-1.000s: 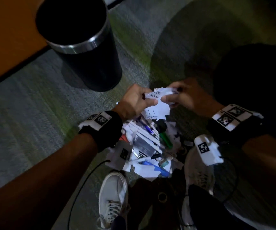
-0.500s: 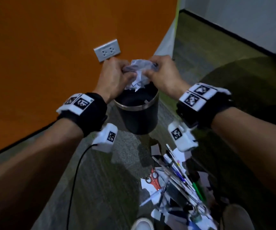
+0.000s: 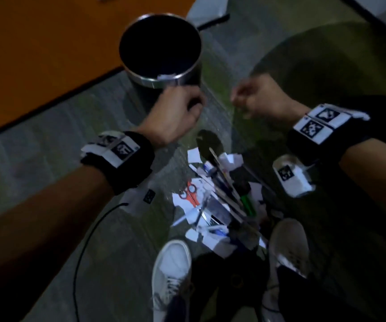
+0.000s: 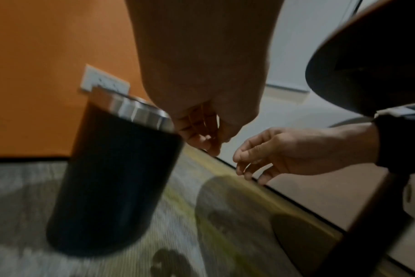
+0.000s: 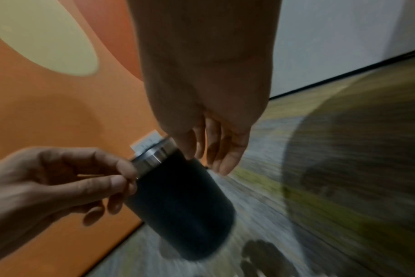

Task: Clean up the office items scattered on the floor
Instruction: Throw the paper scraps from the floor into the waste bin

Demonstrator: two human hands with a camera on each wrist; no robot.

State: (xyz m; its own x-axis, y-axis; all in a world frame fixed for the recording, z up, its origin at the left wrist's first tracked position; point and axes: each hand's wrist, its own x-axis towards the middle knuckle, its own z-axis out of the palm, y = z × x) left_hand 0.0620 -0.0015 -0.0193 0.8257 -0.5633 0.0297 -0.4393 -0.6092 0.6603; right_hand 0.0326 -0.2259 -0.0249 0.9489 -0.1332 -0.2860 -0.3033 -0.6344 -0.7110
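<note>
The black waste bin [image 3: 138,76] with a metal rim stands on the carpet by the orange wall. A scrap of white paper [image 3: 165,77] shows just inside its near rim. My left hand [image 3: 194,105] hovers beside the bin's near side with fingers loosely curled and holds nothing. My right hand [image 3: 238,101] hangs to the right of it, fingers relaxed and empty; the right wrist view shows the fingers [image 5: 223,155] nearly straight. On the floor below both hands lies a pile of paper scraps [image 3: 210,240], orange scissors [image 3: 188,194], pens [image 3: 224,187] and a green marker [image 3: 249,203].
My two white shoes [image 3: 171,263] [image 3: 289,245] stand right behind the pile. A black cable [image 3: 82,240] trails across the carpet at the left. The orange wall [image 3: 36,54] with a socket plate [image 4: 104,82] rises behind the bin.
Half a second ago both hands held a crumpled paper over the bin. The paper has been let go into the bin, and the hands have drawn back and apart.
</note>
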